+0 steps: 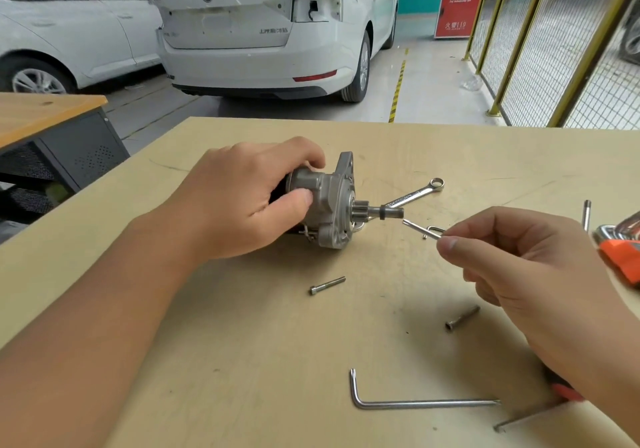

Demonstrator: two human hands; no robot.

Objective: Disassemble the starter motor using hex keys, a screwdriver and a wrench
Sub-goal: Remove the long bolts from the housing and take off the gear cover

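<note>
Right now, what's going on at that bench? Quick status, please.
Left hand grips starter motor on the table. Right hand pinches a small hex key near the pinion shaft. Nothing between them.

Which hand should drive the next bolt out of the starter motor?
Right, probably. The right hand already pinches a small hex key, its tip near the starter motor by the pinion shaft. The left hand grips the motor body, steadying it on the table.
</note>
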